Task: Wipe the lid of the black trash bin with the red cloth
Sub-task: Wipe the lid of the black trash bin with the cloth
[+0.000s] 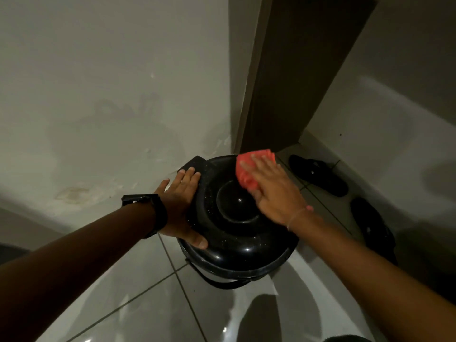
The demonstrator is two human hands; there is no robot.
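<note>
Right hand [274,191] presses the red cloth [249,166] flat on the far side of the black lid [237,233].
Left hand [182,206] lies open, steadying the lid's left edge; the glossy lid looks slippery and light, the cloth soft.

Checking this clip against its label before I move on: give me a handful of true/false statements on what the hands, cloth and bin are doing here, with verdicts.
1. The right hand presses the red cloth flat on the lid. True.
2. The cloth sits on the near edge of the lid, closest to the person. False: it lies on the far right part, towards the wall corner.
3. The left hand rests on the lid's left side, thumb on the near rim. True.
4. The lid has been lifted off the black trash bin. False: it sits on the bin.
5. Dark sandals lie on the tiled floor to the right of the bin. True.
6. The watch is on the right wrist. False: it is on the left wrist.
</note>
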